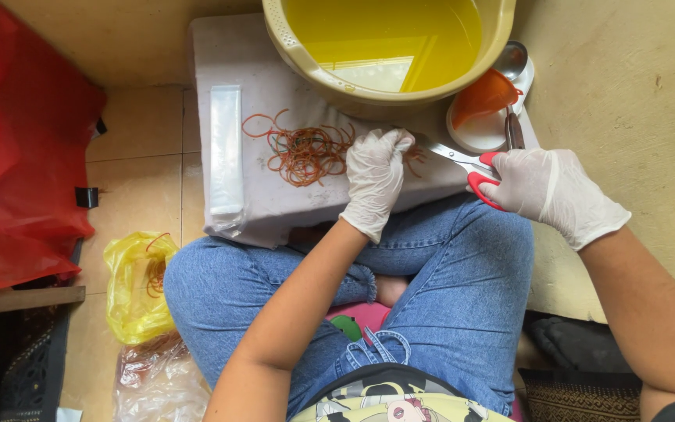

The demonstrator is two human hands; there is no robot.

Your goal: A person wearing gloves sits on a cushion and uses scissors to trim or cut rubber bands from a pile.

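Observation:
My left hand (375, 173), in a white glove, is closed on something small at the near edge of a pile of reddish-brown rubber bands (306, 152); what it pinches is hidden by the fingers. My right hand (550, 191), also gloved, grips red-handled scissors (462, 162). Their blades point left toward my left fingertips. Both hands work over a low grey board (275, 205) in front of my crossed legs in blue jeans.
A beige tub of yellow liquid (388, 47) stands at the back of the board. Right of it, a white dish (487, 131) holds an orange funnel (484, 97) and a ladle (512, 62). Clear plastic bags (226, 148) lie on the left. Red bag (17, 148) and yellow bag (134, 285) on the floor.

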